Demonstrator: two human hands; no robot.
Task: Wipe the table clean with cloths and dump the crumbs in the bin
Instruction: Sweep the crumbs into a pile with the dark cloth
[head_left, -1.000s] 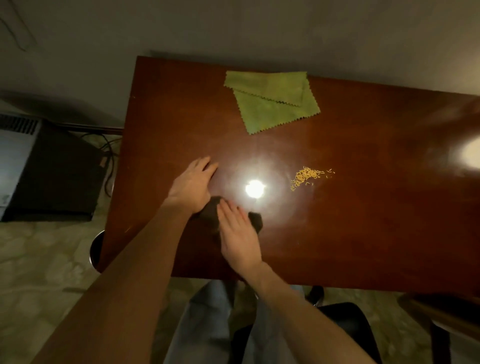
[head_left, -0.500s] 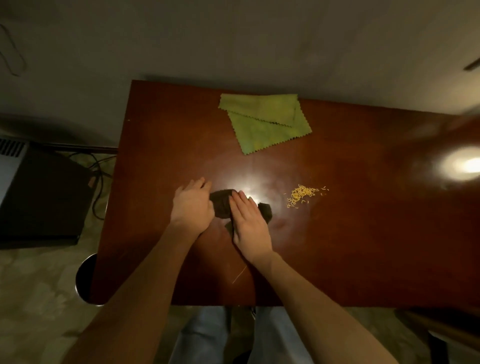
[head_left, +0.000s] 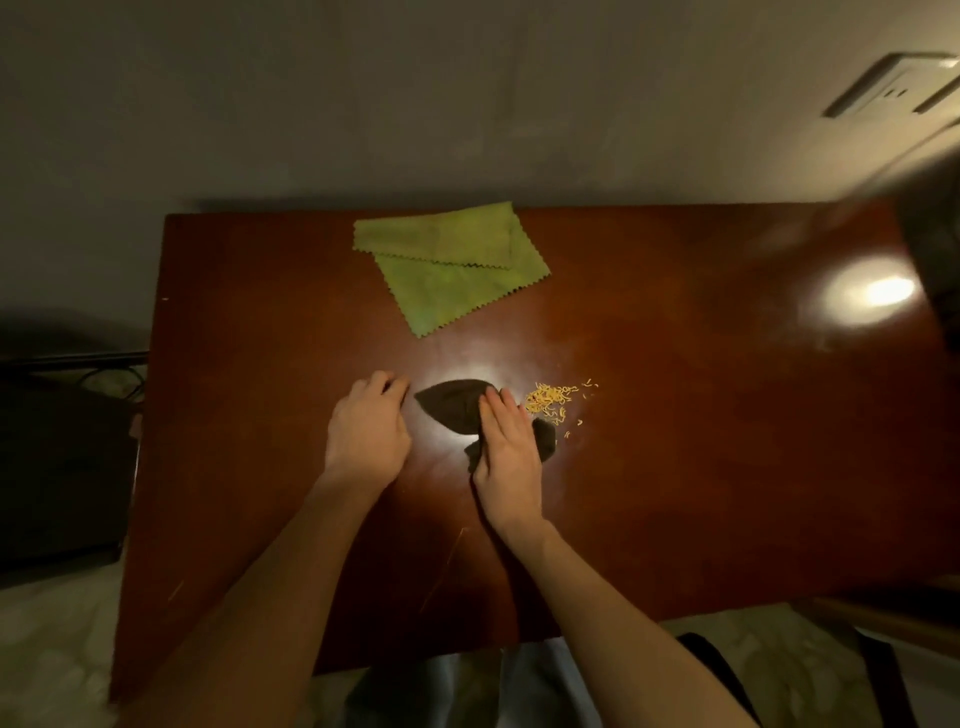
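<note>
While the right hand (head_left: 506, 441) is pressing the dark cloth (head_left: 452, 410) flat under straight fingers (head_left: 498, 415), just beside the crumbs (head_left: 550, 402) mid-tabletop (head_left: 727, 467), the left hand (head_left: 369, 431) is resting alongside, loosely curled and holding nothing. Sweeping well is probably calling for even pressure and one slow stroke. No writing is showing.

The left grip (head_left: 366, 436) and right grip (head_left: 506, 452) are bare, forearms (head_left: 280, 597) unsleeved; pale blue-grey trousers (head_left: 457, 693) cover the lap.
</note>
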